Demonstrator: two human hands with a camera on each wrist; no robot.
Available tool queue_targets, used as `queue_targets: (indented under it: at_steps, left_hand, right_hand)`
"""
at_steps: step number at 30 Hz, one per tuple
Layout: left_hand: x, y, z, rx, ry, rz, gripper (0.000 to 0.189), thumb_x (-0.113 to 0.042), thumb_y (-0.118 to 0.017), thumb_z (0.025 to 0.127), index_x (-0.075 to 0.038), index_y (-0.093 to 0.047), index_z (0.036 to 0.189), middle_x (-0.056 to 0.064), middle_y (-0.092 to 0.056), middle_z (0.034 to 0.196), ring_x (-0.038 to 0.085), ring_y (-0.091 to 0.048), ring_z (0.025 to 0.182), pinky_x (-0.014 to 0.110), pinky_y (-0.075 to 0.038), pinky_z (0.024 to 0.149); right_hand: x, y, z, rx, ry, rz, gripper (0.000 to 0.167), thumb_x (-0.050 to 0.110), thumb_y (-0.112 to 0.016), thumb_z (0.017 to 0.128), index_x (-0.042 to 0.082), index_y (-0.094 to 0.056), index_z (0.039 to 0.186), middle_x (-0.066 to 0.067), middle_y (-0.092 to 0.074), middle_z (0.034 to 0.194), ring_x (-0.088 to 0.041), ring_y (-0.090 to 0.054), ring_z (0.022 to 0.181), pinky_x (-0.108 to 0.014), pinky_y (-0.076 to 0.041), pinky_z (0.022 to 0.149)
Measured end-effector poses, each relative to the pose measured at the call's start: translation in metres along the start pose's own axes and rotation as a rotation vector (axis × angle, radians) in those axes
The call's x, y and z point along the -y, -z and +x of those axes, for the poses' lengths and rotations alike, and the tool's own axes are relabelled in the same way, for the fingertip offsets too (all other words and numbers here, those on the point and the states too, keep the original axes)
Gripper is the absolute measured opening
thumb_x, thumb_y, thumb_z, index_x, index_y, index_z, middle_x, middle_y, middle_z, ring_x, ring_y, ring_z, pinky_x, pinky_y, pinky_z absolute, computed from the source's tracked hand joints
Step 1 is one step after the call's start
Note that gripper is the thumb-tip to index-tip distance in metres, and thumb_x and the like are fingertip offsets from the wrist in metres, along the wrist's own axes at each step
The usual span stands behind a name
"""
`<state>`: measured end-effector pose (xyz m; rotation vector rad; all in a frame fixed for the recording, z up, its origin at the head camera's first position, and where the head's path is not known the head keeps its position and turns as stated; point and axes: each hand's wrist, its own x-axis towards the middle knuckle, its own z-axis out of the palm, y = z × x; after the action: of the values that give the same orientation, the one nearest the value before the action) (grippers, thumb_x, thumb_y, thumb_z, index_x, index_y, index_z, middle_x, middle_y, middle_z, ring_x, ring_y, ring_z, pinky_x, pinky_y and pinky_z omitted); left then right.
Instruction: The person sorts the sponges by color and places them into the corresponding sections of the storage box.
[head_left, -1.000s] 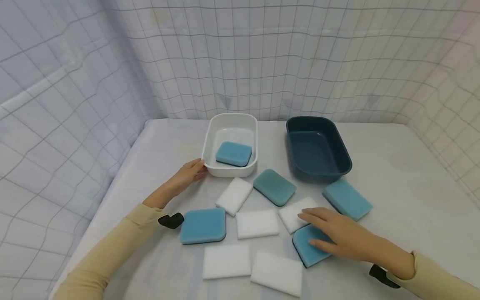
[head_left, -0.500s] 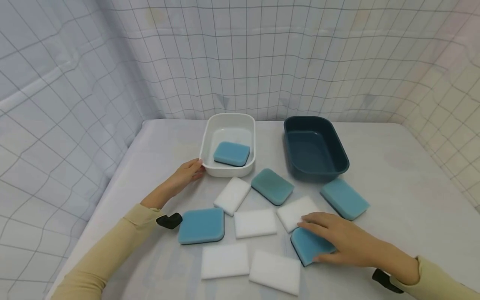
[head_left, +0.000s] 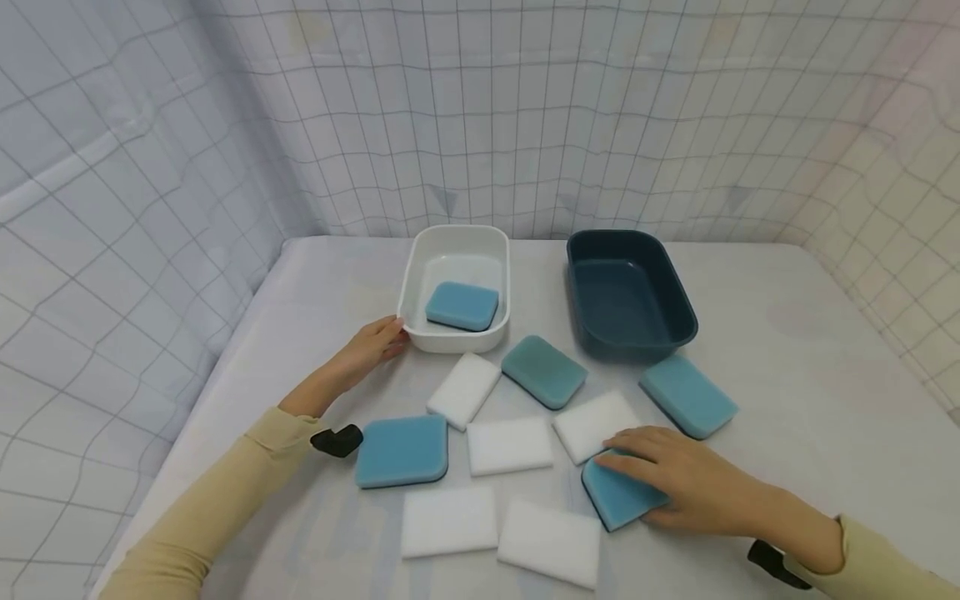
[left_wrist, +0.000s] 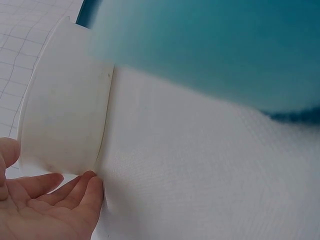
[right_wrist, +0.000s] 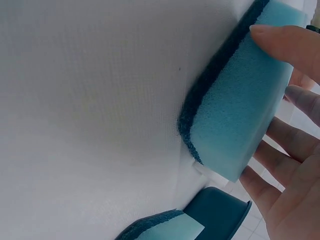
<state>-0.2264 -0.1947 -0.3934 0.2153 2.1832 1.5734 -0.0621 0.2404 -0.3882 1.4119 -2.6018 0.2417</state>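
My left hand [head_left: 372, 346] touches the near left corner of a white plastic tub [head_left: 455, 342], its relaxed fingers along the outer wall; in the left wrist view the fingertips [left_wrist: 90, 175] are at the tub's base. Inside the tub lies a blue sponge [head_left: 462, 306]. My right hand [head_left: 690, 483] grips another blue sponge [head_left: 618, 492] at the lower right, thumb on one side and fingers on the other. That sponge's dark scouring layer shows along its edge in the right wrist view, facing the table.
A dark blue tub [head_left: 633, 333] stands at the back right. Between the hands lie several white sponge pads [head_left: 510, 446], a green-blue sponge [head_left: 544, 372] and a blue sponge [head_left: 402, 451]. A light blue sponge [head_left: 688, 396] lies before the dark tub. Grid-patterned cloth [head_left: 487, 125] hangs behind.
My right hand has lowered onto the blue sponge and its fingers and thumb have closed around it. The left hand stays at the white tub's corner.
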Motion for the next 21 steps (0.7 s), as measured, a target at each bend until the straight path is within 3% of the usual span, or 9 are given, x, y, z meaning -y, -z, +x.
queue_targets:
  at_steps: [5,10,21]
  left_hand:
    - [-0.001,0.0,-0.001,-0.001,-0.007,0.014,0.058,-0.032,-0.026,0.104,0.001,-0.012,0.15,0.021,-0.013,0.156,0.038,-0.019,0.144,0.046,-0.025,0.117]
    - [0.0,0.001,-0.001,0.005,-0.014,0.02,0.057,-0.031,-0.025,0.104,0.0,-0.011,0.15,0.021,-0.013,0.156,0.038,-0.019,0.144,0.047,-0.024,0.117]
    - [0.001,0.002,-0.001,0.0,0.0,0.0,0.057,-0.031,-0.026,0.104,0.001,-0.012,0.15,0.022,-0.014,0.156,0.038,-0.02,0.143,0.046,-0.025,0.117]
  right_hand:
    - [0.001,0.004,0.001,0.015,0.007,-0.002,0.089,0.03,-0.087,0.058,0.024,-0.046,0.138,0.004,-0.056,0.127,-0.014,-0.055,0.112,-0.034,-0.045,0.091]
    - [0.002,0.009,0.003,0.014,0.01,-0.009,0.088,0.034,-0.086,0.059,0.024,-0.046,0.137,0.007,-0.055,0.126,-0.011,-0.054,0.111,-0.024,-0.039,0.096]
    - [-0.004,0.019,0.015,-0.05,0.051,-0.001,0.085,0.032,-0.084,0.062,0.02,-0.047,0.138,0.004,-0.056,0.126,-0.014,-0.054,0.112,-0.02,-0.032,0.101]
